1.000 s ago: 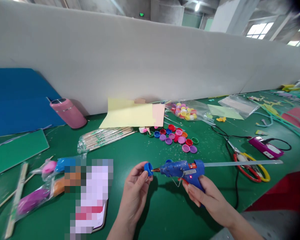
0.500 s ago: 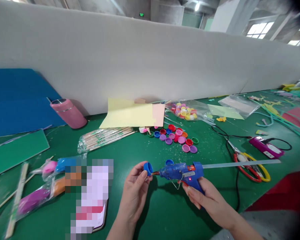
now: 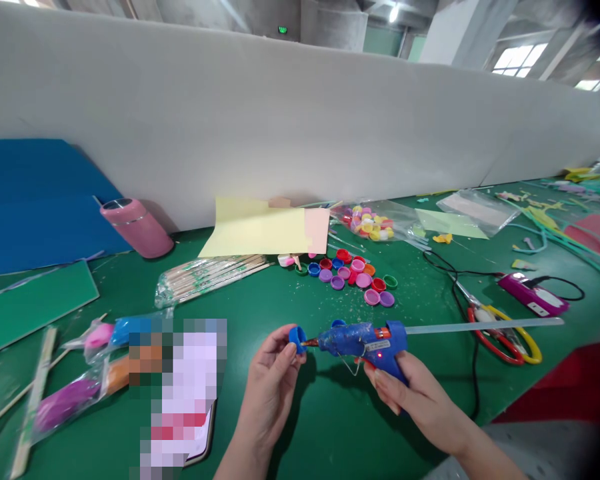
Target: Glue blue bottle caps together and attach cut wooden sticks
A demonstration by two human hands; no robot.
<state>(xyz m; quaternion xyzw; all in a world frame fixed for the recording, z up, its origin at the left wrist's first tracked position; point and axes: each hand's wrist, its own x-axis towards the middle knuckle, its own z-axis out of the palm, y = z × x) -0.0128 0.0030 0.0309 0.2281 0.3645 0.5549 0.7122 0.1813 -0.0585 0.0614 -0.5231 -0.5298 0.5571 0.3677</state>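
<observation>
Between the thumb and fingers of my left hand [image 3: 275,370] is a small blue bottle cap [image 3: 297,339], its open side turned to the right. My right hand [image 3: 410,387] grips the handle of a blue hot glue gun [image 3: 363,341], whose red light glows. The gun's nozzle points left, its tip at the cap's opening; whether it touches the cap I cannot tell. A long translucent glue stick [image 3: 485,326] sticks out of the gun's back. Another blue cap [image 3: 338,324] lies behind the gun, partly hidden by it.
Several coloured caps [image 3: 363,280] lie scattered beyond my hands. Scissors [image 3: 505,333] and a purple power strip [image 3: 533,293] lie at right, near a black cord. To the left are a phone [image 3: 200,440], bagged clay [image 3: 67,403] and bundled sticks [image 3: 215,277]. A pink flask [image 3: 137,227] stands behind.
The blue cap in my left hand has tilted and shifted very slightly right around the nozzle tip. Both hands keep their holds; the rest looks the same.
</observation>
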